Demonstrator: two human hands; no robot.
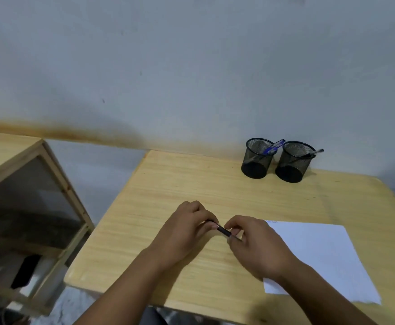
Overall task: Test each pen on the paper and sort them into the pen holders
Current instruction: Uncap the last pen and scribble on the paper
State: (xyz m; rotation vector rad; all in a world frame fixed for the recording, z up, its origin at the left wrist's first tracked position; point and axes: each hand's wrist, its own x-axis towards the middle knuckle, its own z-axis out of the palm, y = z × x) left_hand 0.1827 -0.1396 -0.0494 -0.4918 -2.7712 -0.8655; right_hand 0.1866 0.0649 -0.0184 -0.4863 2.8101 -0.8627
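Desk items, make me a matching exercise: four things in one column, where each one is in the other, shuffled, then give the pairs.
Things:
1. dark pen
2. blue pen
3. black pen
4. paper

Places:
A. in the left holder
B. flat on the table, partly under the right hand
C. held between the left hand and the right hand
D. in the right holder

Pairs: 1-C, 2-A, 3-D, 4-B

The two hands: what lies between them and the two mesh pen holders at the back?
Only bare table, in the head view. Left hand and right hand hold a dark pen; the holders stand near the wall.
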